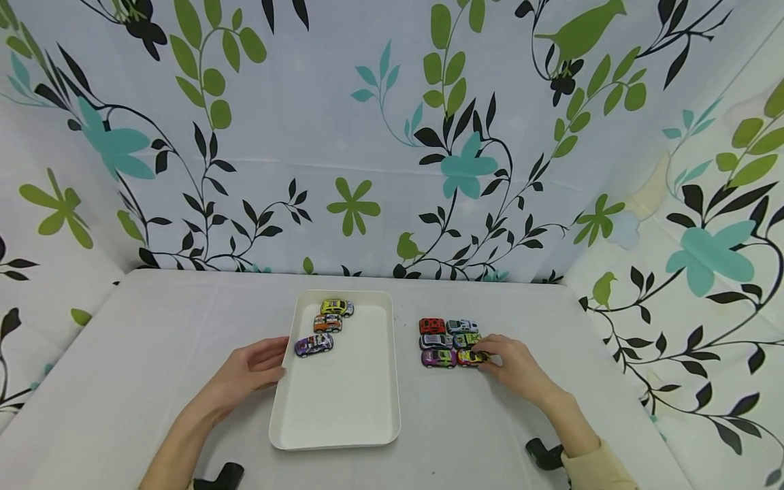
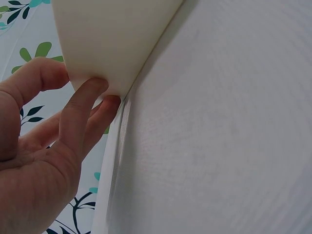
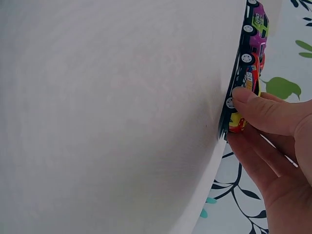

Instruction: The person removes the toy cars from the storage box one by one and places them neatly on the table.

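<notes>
My left hand (image 1: 254,367) touches the outer left side of a white rectangular tray (image 1: 343,408). In the left wrist view, its fingertips rest against the tray wall (image 2: 109,44). Three toy cars lie at the tray's upper left: a yellow one (image 1: 337,307), an orange one (image 1: 327,323) and a purple-and-white one (image 1: 314,345). Right of the tray, my right hand (image 1: 511,364) pinches a red-and-yellow toy car (image 1: 471,358) between thumb and fingers. That car stands at the near right corner of a close two-column group, beside a purple-and-green car (image 1: 438,358).
The group also holds a red car (image 1: 432,326), a pale car (image 1: 462,327), a dark striped car (image 1: 436,342) and a yellow-green car (image 1: 467,341). A white cloth covers the table (image 1: 478,435). Leaf-patterned curtains (image 1: 380,136) stand behind and on both sides.
</notes>
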Demonstrator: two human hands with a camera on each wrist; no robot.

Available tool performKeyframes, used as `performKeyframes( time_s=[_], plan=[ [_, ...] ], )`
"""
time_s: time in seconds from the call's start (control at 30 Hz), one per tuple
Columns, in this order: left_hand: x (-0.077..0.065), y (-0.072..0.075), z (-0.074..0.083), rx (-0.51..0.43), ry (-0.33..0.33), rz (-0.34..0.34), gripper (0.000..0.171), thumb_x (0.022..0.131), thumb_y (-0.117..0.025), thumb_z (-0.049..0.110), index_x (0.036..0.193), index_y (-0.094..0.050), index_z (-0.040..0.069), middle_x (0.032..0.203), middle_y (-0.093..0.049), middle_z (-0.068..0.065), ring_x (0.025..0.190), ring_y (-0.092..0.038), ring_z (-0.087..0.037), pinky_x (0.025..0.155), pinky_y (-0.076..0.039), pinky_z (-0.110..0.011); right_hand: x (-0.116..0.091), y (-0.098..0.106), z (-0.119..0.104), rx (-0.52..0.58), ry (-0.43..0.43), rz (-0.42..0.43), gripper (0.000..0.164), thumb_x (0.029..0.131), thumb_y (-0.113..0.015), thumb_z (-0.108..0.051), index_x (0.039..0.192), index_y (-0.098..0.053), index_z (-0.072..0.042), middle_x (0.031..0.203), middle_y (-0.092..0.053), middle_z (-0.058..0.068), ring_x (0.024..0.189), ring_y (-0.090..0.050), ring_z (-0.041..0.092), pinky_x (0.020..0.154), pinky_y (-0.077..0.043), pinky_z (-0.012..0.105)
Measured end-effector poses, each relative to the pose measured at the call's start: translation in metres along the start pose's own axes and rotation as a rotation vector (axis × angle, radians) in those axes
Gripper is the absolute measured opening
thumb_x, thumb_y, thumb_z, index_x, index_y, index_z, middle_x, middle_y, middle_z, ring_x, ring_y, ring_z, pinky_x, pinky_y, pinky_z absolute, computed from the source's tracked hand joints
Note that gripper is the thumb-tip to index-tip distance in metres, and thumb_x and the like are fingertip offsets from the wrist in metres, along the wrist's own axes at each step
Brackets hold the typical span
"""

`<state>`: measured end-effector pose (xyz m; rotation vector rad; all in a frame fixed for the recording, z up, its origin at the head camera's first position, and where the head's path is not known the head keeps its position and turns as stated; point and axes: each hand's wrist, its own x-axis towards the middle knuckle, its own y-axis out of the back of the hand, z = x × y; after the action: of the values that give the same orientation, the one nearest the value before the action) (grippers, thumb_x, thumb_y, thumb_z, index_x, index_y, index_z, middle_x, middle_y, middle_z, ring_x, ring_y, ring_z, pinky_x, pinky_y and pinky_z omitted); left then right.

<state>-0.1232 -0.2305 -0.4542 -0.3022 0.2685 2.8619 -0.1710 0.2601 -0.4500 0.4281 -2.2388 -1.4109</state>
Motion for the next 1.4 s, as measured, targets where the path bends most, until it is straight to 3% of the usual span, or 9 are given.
performKeyframes(
  time_s=[0.43, 0.7, 1.07, 1.4],
  plan=[
    [0.001, 0.0, -0.001, -0.004, -0.001, -0.004, 0.068, 0.093, -0.067, 0.008, 0.151, -0.034, -0.004, 0.154, -0.037, -0.029, 0.141, -0.041, -0.043, 0.097, -0.056, -0.034, -0.004, -0.002, 0.005, -0.001, 0.025, 0.049, 0.032, 0.077, -0.082, 0.001, 0.108, -0.075, -0.007, 0.109, -0.073, 0.005, 0.102, -0.069, 0.027, 0.089, -0.057, 0.046],
    [0.0, 0.0, 0.0, 0.0, 0.002, -0.001, 0.068, 0.093, -0.067, 0.008, 0.151, -0.034, -0.004, 0.154, -0.037, -0.029, 0.14, -0.041, -0.044, 0.096, -0.057, -0.035, -0.001, 0.007, -0.004, 0.058, 0.02, 0.134, 0.03, 0.078, -0.083, -0.003, 0.106, -0.074, -0.004, 0.106, -0.073, 0.007, 0.091, -0.072, 0.026, 0.077, -0.062, 0.038],
    [0.001, 0.0, -0.002, 0.002, 0.0, 0.002, 0.068, 0.094, -0.068, 0.01, 0.151, -0.035, -0.003, 0.154, -0.038, -0.029, 0.14, -0.042, -0.043, 0.096, -0.057, -0.035, 0.03, 0.016, -0.051, 0.155, 0.044, 0.135, 0.026, 0.084, -0.08, -0.009, 0.109, -0.074, -0.006, 0.104, -0.073, 0.007, 0.091, -0.072, 0.028, 0.08, -0.062, 0.04],
    [0.0, 0.0, -0.001, 0.016, 0.002, 0.006, 0.067, 0.094, -0.067, 0.01, 0.151, -0.034, -0.003, 0.154, -0.037, -0.029, 0.14, -0.042, -0.043, 0.097, -0.056, -0.036, 0.078, 0.008, -0.097, 0.205, 0.123, 0.065, 0.026, 0.087, -0.078, -0.014, 0.112, -0.073, -0.008, 0.108, -0.073, 0.003, 0.097, -0.071, 0.021, 0.083, -0.061, 0.042]
  ],
)
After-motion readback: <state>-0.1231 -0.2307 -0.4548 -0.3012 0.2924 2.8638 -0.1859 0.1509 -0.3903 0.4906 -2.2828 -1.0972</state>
